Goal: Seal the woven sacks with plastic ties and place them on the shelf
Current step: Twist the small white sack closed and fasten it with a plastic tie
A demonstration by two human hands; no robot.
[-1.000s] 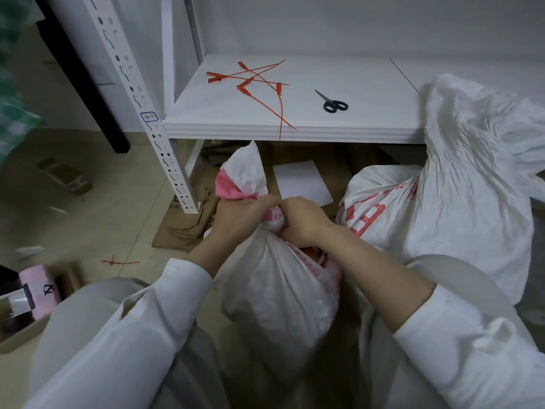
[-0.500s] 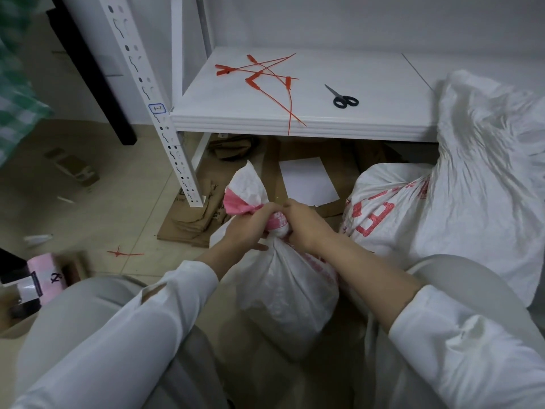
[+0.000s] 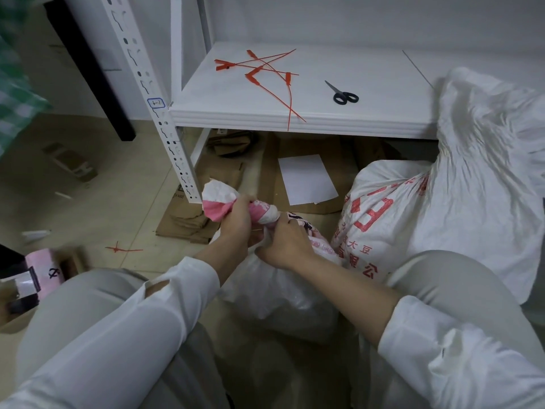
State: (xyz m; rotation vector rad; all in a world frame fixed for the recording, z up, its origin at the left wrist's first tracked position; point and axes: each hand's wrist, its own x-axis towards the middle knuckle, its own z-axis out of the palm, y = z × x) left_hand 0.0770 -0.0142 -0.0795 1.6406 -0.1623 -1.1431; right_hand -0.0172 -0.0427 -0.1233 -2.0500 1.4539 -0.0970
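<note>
- On the far white shelf [image 3: 236,104] we see loose red ties [image 3: 267,72] and black scissors [image 3: 342,94]; flattened cardboard [image 3: 298,147] covers the floor [image 3: 88,208] beneath.
- Our sack [image 3: 274,290] stands near us, with a larger sack [image 3: 392,219] at its right.
- Our left hand [image 3: 236,224] grips its twisted neck; our right hand [image 3: 287,246] clutches the cloth just below.
</note>
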